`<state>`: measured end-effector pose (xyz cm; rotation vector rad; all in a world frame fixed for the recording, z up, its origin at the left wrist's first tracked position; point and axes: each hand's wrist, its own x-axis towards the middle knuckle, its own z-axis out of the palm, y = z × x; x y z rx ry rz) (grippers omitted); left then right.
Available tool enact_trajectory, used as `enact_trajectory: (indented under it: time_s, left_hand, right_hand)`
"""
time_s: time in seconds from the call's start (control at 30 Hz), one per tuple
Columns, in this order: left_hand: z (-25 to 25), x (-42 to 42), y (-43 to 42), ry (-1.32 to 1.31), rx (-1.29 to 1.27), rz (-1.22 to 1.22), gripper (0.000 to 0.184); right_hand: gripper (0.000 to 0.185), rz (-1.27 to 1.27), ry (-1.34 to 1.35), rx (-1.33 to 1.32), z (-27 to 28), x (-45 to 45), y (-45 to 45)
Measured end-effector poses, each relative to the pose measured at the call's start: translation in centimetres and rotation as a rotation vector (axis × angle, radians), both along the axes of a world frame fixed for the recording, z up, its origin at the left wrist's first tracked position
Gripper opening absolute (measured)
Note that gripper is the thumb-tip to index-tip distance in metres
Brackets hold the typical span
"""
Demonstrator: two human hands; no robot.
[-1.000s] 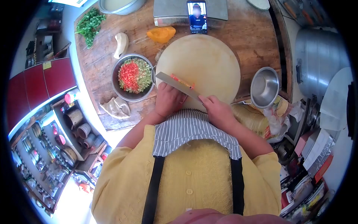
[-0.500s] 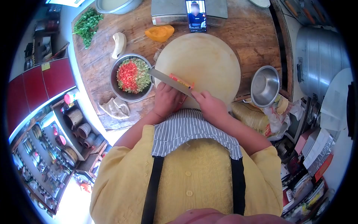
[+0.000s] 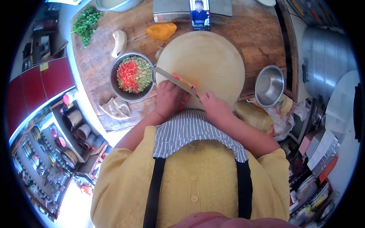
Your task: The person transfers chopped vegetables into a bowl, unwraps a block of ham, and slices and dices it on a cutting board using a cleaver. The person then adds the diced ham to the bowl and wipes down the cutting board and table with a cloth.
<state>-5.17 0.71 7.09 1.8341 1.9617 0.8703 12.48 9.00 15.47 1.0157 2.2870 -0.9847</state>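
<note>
My right hand (image 3: 216,107) grips a kitchen knife (image 3: 168,76), its long blade slanting up and left across the near part of the round chopping board (image 3: 216,57). Just beyond the blade shows a red and yellow wrapped stick (image 3: 183,80) that looks like a packaged sausage. On the near side, my left hand (image 3: 168,98) is closed with curled fingers against the blade, and red shows beneath it. What lies under these fingers is partly hidden. Left of the board, a metal bowl (image 3: 115,88) holds diced red and pale green pieces.
A metal basin (image 3: 269,86) stands to the right. A phone (image 3: 200,17) leans upright behind the board, near a pumpkin wedge (image 3: 161,31). Leafy greens (image 3: 86,26), a pale curved piece (image 3: 119,43) and a cloth (image 3: 115,108) lie at left.
The view has shifted slightly. Both hands and the knife hold nearly the same place over the wrapped sausage, with my left fingers a little more bunched behind the blade.
</note>
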Motion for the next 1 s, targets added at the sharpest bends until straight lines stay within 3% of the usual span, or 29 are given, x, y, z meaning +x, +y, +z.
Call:
enact_trajectory:
  time_s: [0.5,0.57,0.67,1.0]
  left_hand:
    - [0.2,0.2,0.3,-0.005,0.001,0.002,0.028]
    - [0.3,0.2,0.4,-0.013,0.001,0.000,0.028]
    - [0.3,0.0,0.5,-0.034,-0.003,-0.004,0.026]
    - [-0.2,0.2,0.4,-0.056,-0.048,0.004,0.022]
  right_hand:
    - [0.036,-0.003,0.092,-0.010,-0.6,1.7,0.4]
    - [0.023,0.030,0.092,0.005,0.4,2.3,0.3]
    - [0.024,0.023,0.017,-0.010,1.0,2.9,0.1]
    - [0.023,0.034,0.145,0.049,-2.4,1.7,0.7]
